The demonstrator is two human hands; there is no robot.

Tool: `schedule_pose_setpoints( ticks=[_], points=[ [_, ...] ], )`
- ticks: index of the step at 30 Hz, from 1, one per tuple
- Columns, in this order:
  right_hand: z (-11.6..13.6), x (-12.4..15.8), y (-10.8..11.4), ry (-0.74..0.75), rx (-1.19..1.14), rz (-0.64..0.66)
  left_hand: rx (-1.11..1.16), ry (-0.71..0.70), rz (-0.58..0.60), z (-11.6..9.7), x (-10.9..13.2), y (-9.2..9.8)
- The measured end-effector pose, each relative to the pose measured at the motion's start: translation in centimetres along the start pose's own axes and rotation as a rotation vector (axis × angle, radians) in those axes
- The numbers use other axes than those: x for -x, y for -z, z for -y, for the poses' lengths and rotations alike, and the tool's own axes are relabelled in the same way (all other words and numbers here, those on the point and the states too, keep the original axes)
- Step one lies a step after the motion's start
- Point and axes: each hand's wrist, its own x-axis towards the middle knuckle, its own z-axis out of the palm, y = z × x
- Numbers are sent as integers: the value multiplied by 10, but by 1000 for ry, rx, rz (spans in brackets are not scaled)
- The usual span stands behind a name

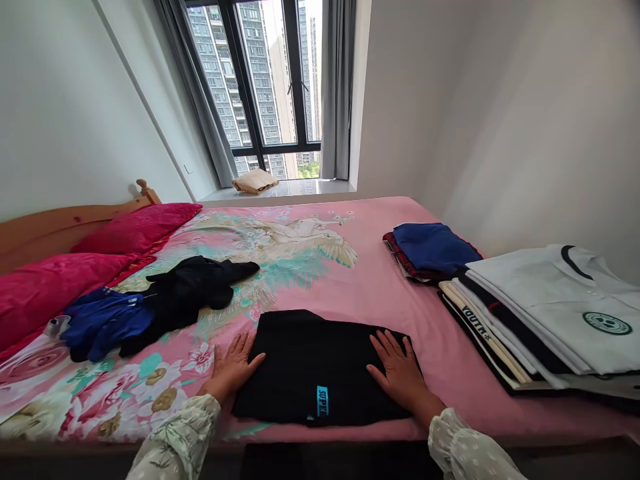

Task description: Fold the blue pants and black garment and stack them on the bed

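Note:
A black folded garment (320,360) lies flat on the bed in front of me, a blue printed label near its front edge. My left hand (234,365) rests with fingers spread at the garment's left edge, its thumb touching the cloth and the other fingers over the bedsheet. On the right part of the same garment, my right hand (397,373) lies palm down with its fingers apart. Neither hand grips anything.
Crumpled black clothing (193,293) and a blue garment (107,320) lie to the left, near red pillows (65,280). At right are a tall stack of folded shirts (540,300) and a smaller pile topped with blue cloth (435,247). The bed's front edge runs close to me.

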Motion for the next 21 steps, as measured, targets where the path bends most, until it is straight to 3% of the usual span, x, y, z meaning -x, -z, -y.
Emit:
schedule_pose_setpoints(
  ticks=[2,4,7,9,11,14,17,21],
  points=[
    [0,0,-2,8,-4,-12,0,15,-38,-13,1,9],
    [-1,1,-4,12,0,-24,16,-40,-81,-51,7,10],
    [-2,0,-5,12,12,-35,76,-291,-70,-118,29,-2],
    [-3,0,-5,14,16,-29,158,-514,-17,-141,47,-14],
    [-2,0,-3,18,13,-22,206,-600,18,-138,63,-25],
    [0,0,0,18,3,-23,183,-506,27,-102,74,-31],
    [1,2,2,11,-7,-19,160,-371,61,-69,72,-24],
    [0,0,10,1,-4,16,230,-264,-40,-64,65,-7]
  ],
)
